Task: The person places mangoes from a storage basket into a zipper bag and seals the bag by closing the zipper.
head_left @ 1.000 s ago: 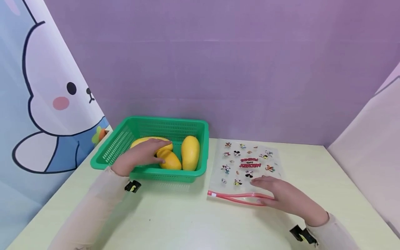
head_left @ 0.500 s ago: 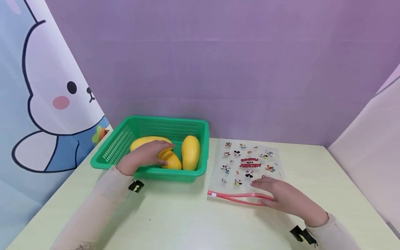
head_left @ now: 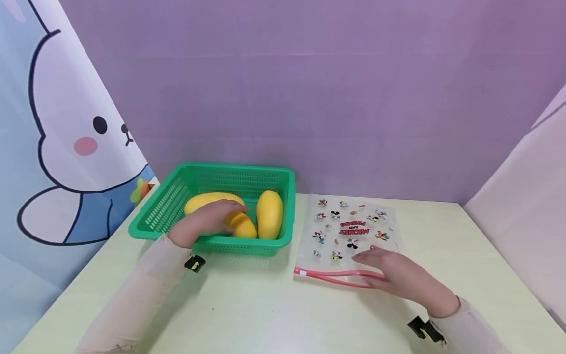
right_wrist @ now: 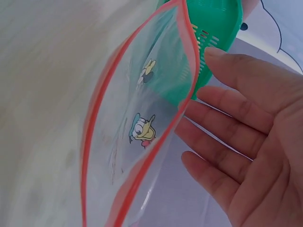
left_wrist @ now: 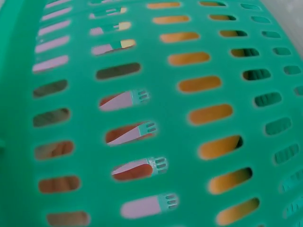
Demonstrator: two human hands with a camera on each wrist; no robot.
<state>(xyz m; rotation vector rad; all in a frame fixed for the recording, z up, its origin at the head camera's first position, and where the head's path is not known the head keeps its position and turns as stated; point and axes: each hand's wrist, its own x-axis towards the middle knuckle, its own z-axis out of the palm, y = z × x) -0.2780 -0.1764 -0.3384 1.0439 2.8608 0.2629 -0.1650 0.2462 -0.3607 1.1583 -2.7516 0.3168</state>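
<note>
Left hand (head_left: pixel 207 221) (over basket rim (head_left: pixel 265 244))

Bright light is filling the head view, glaring off the desk (head_left: pixel 283 329) at six o'clock and casting soft shadow beside a sleeve (head_left: pixel 137 290) at seven. The left wrist view is softening the green basket (left_wrist: pixel 165 106); the right is blurring toward nine o'clock.

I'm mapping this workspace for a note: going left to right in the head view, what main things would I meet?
Cartoon rabbit → green basket → clear zip bag → whitish backdrop.
</note>
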